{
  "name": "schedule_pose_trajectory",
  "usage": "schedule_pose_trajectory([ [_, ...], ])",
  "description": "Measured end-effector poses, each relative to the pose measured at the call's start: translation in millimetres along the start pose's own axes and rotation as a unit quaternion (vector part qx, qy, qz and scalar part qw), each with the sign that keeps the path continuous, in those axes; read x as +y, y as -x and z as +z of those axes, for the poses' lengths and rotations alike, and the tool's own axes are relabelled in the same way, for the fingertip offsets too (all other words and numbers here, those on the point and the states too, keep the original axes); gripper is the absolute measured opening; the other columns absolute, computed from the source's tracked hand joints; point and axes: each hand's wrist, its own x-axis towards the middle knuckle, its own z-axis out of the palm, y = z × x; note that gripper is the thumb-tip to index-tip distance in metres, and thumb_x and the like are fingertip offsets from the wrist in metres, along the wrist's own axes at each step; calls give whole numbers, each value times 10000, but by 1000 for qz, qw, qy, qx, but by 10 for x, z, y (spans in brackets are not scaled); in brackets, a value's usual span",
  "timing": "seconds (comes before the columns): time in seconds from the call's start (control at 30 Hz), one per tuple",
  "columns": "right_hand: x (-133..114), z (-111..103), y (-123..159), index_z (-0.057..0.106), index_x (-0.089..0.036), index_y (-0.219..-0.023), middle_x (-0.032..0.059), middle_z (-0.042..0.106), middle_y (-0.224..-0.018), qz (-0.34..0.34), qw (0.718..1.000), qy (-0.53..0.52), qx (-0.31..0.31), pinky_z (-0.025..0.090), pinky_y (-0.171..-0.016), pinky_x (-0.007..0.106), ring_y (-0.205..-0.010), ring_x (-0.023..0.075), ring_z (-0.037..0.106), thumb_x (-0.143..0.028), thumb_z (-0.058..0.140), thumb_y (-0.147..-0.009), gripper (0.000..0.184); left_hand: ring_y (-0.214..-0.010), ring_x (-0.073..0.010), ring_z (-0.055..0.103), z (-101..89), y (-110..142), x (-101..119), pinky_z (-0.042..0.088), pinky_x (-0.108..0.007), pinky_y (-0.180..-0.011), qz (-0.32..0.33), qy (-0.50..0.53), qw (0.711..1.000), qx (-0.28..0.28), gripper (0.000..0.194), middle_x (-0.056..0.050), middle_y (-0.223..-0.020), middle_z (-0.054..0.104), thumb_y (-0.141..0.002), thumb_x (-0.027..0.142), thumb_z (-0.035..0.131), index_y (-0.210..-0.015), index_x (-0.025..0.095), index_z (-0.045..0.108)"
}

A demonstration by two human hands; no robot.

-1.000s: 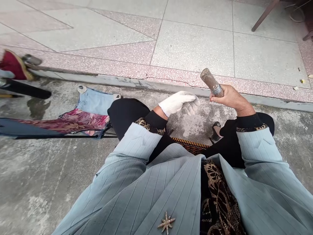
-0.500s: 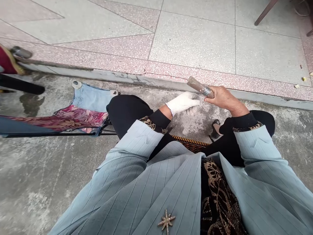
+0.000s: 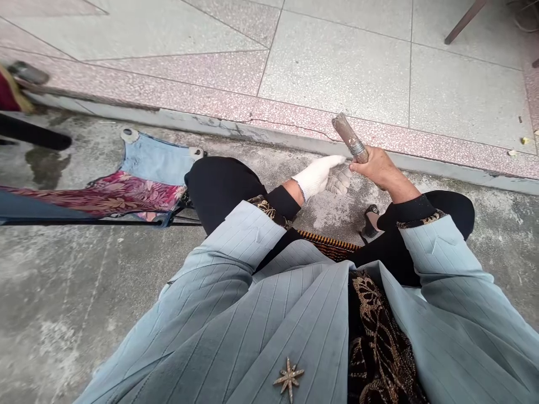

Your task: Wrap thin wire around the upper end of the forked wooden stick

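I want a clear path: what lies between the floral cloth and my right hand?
In the head view, your left knee, some concrete ground, then your gloved left hand.

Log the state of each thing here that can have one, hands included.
Rod, tilted, held
Wire, wound around rod
Right hand, bare, closed on rod
Left hand, gloved, partly curled, grip unclear
Jacket, open in front
Brooch, pinned to jacket
Floral cloth, spread out

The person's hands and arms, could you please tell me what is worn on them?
The left hand wears a white glove; the right hand is bare. Both sleeves are pale blue with fine lines, above gold-patterned dark bands and plain black cuffs.
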Motion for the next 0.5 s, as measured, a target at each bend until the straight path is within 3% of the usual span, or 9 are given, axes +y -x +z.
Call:
schedule_pose_trajectory([
  [0.1,12,47,0,544,-173,-739,-21,537,-671,-19,999,-26,-7,312,-616,282,-642,136,465,-238,706,-667,188,-539,-198,674,-30,-62,-56,520,-299,-494,4,13,1000,-20,452,-98,-720,717,-919,577,501,-911,156,663],
  [0.27,-16,73,11,544,-176,-722,-26,524,-651,-34,997,-65,-12,314,-593,273,-623,123,442,-219,707,-656,180,-688,-222,707,-30,-80,-110,582,-365,-617,9,73,996,-59,336,-94,-877,746,-916,451,565,-1081,174,660],
  [0.4,10,96,8,542,-182,-705,-31,523,-619,-23,992,-119,-24,315,-537,253,-573,105,430,-221,734,-652,203,-754,-190,697,1,-69,-84,593,-382,-754,70,111,991,-34,274,-105,-948,747,-897,275,587,-1119,137,670],
  [0.5,58,131,-9,535,-196,-726,-38,515,-580,15,980,-197,-33,318,-466,233,-508,92,418,-222,763,-658,239,-936,-210,709,63,-12,8,571,-418,-900,137,139,981,-2,308,-114,-1101,739,-895,224,602,-1191,160,657],
])
